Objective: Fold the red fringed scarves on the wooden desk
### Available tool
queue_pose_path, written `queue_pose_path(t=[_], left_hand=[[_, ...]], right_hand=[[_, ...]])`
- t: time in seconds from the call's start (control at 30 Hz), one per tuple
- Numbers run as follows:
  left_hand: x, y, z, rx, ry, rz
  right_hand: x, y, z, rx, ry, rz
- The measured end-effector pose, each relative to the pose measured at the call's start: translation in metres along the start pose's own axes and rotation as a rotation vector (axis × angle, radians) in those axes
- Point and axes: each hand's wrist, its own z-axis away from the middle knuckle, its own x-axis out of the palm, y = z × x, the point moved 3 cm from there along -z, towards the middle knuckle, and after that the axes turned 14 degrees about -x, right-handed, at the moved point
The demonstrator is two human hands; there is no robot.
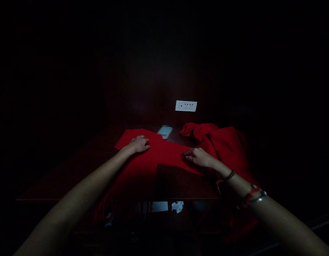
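Two bare arms reached over the table (186, 183) from its front. The right arm (282, 213) wore at least three bands (230, 175). Under the table's front edge were at least two pale things (160, 206), too dim to name. Red fringe (119, 209) hung over that edge.

The right hand (199, 157) was right of the table's middle, on red cloth (143, 161), fingers bent inward. The left hand (139, 144) lay palm down on the cloth, left of the table's middle, fingers a bit bent. I could not tell if either hand gripped it. The cloth was spread flat on the table. One red heap (225, 142) sat at the table's right side. One pale blue thing (165, 132), blurred, lay near the table's back. One white socket plate (186, 106) was on the wall behind the table.
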Motion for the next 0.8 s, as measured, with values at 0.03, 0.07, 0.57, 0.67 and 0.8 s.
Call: queue_pose_path(t=[0.03, 0.07, 0.57, 0.67, 0.8], left_hand=[[-0.001, -0.018, 0.001, -0.135, 0.003, -0.030], [-0.001, -0.034, 0.003, -0.270, -0.015, -0.048], [0.047, -0.036, 0.022, -0.478, -0.402, -0.057], [0.044, -0.036, 0.022, -0.478, -0.386, -0.068], [0.044, -0.035, 0.019, -0.301, -0.228, -0.025]], right_hand=[[0.004, 0.002, -0.019, 0.051, 0.013, -0.053], [0.011, 0.003, -0.038, 0.107, 0.019, -0.101], [0.059, -0.003, -0.157, 0.382, -0.051, -0.009], [0.075, -0.012, -0.146, 0.391, -0.009, 0.053], [0.088, -0.018, -0.138, 0.390, 0.050, 0.114]])
